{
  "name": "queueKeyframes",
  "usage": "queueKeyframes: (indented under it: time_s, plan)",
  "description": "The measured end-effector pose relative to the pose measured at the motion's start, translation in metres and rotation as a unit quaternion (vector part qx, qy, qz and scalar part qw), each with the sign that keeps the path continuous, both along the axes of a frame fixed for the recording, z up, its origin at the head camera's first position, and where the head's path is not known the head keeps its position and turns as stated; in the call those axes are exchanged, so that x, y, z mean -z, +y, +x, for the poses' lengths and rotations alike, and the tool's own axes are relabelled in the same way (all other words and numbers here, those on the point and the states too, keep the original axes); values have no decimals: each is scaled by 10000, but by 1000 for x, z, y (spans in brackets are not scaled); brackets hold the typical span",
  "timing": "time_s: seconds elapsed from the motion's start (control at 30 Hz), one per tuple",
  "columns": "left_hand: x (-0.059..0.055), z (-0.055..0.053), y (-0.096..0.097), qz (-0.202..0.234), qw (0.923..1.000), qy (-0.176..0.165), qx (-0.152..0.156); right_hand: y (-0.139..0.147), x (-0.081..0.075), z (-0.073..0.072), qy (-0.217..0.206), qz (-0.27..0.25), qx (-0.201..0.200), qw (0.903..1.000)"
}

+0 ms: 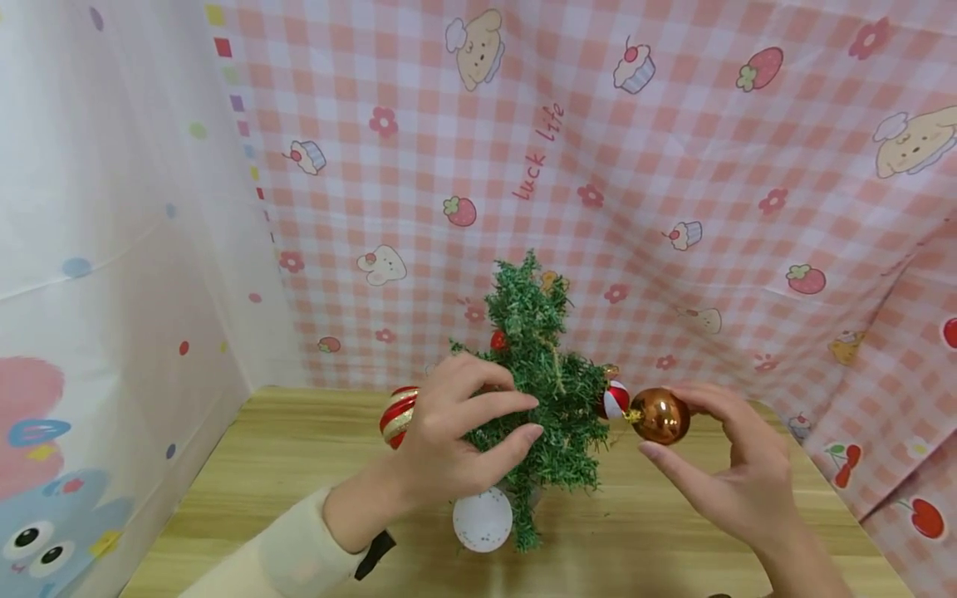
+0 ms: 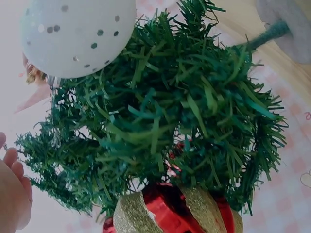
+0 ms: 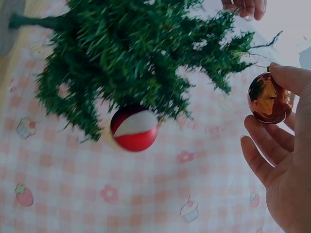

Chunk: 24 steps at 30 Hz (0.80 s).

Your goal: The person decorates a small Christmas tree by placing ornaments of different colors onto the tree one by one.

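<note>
A small green artificial Christmas tree (image 1: pixel 564 423) stands between the two hands. My right hand (image 1: pixel 748 477) pinches a shiny copper-coloured bauble (image 1: pixel 661 417) by its sides, right of the tree. In the right wrist view, the loop on that bauble (image 3: pixel 262 99) is close to a branch tip; whether it is hooked there I cannot tell. My left hand (image 1: pixel 459 428) is in front of the tree's left side, thumb and forefinger apart, with nothing visible between them. A white speckled bauble (image 1: pixel 483 520), a red-and-gold striped bauble (image 1: pixel 397 415) and a red-and-white bauble (image 1: pixel 615 400) are at the tree's branches.
The tree stands on a wood-grain table (image 1: pixel 299 465). Behind it hangs a pink checked cloth (image 1: pixel 419 166) with cartoon prints, and a white printed cloth (image 1: pixel 149 249) is on the left. Higher on the tree sits a small red ornament (image 1: pixel 498 339).
</note>
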State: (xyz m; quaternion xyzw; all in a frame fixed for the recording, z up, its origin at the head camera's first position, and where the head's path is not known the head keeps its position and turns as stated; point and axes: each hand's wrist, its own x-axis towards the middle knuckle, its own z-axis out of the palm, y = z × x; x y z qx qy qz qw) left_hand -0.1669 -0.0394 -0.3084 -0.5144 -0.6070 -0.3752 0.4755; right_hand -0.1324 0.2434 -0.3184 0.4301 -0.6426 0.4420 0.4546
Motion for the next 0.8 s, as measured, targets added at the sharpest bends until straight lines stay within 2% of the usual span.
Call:
queueKeyframes:
  time_s: [0.3, 0.47, 0.67, 0.8]
  plan:
    - [1, 5, 7, -92, 9996, -214, -163, -24, -12, 0, 169, -66, -200, 9996]
    - [3, 7, 8, -106, 9988, -309, -373, -35, -16, 0, 204, -89, -318, 9992]
    - [5, 8, 9, -135, 9969, -200, -748, -45, -20, 0, 314, -109, -435, 9985]
    - [6, 9, 10, -133, 9967, -58, -795, -51, -22, -1, 429, -133, -619, 9971]
